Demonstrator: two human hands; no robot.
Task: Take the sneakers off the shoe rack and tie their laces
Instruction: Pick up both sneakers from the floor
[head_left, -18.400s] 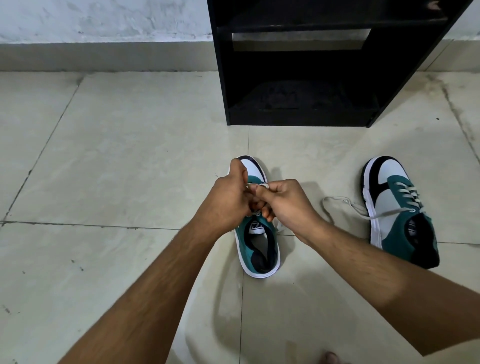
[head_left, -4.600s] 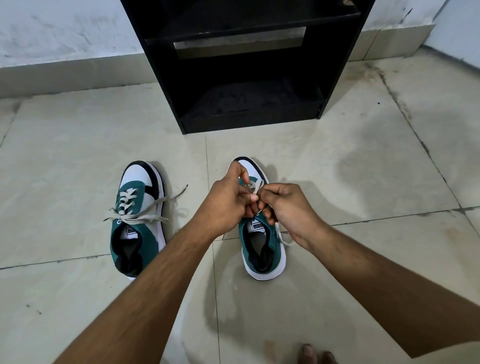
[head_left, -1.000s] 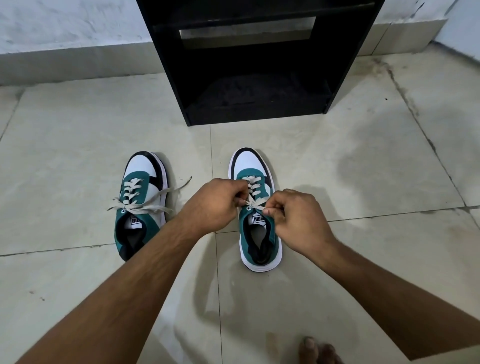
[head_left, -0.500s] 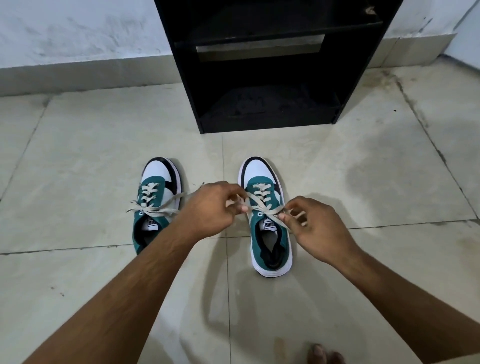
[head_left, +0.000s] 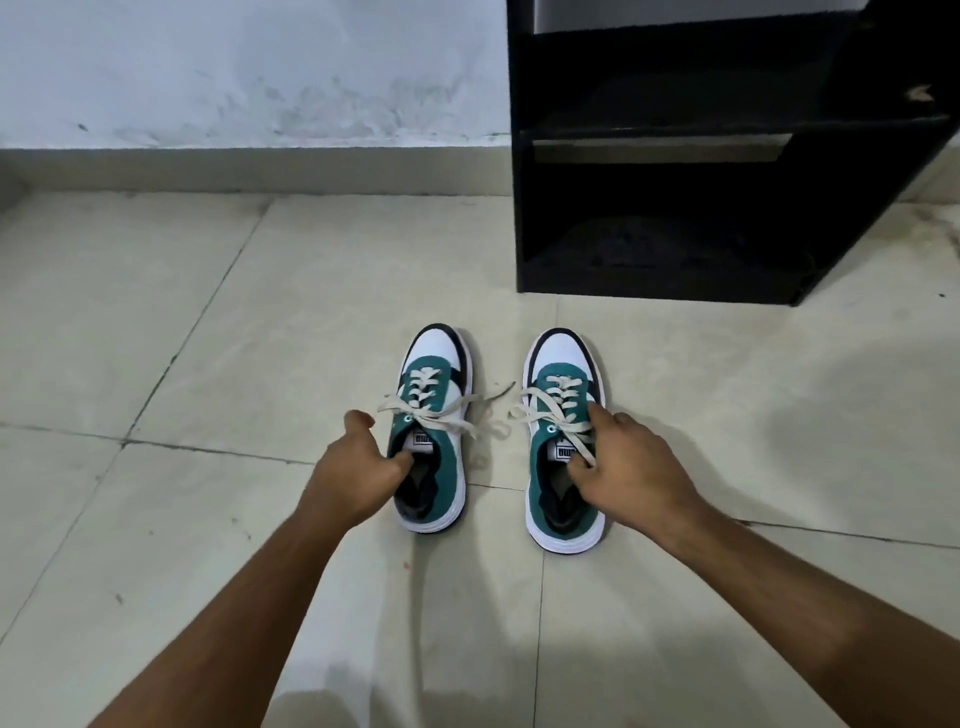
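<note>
Both teal-and-white sneakers stand side by side on the tiled floor (head_left: 208, 338) before the black shoe rack (head_left: 727, 156), laces tied. Left hand (head_left: 358, 478) grips the left sneaker (head_left: 434, 415) collar, fingers inside the opening; right hand (head_left: 628, 467) grips the right sneaker (head_left: 563, 415) collar likewise.

Both sneakers sit side by side on the floor (head_left: 208, 519) before the shoe rack (head_left: 727, 218); the left hand (head_left: 353, 478) grips the left sneaker (head_left: 436, 415) at its collar, the right hand (head_left: 634, 467) grips the right sneaker (head_left: 556, 441).
</note>
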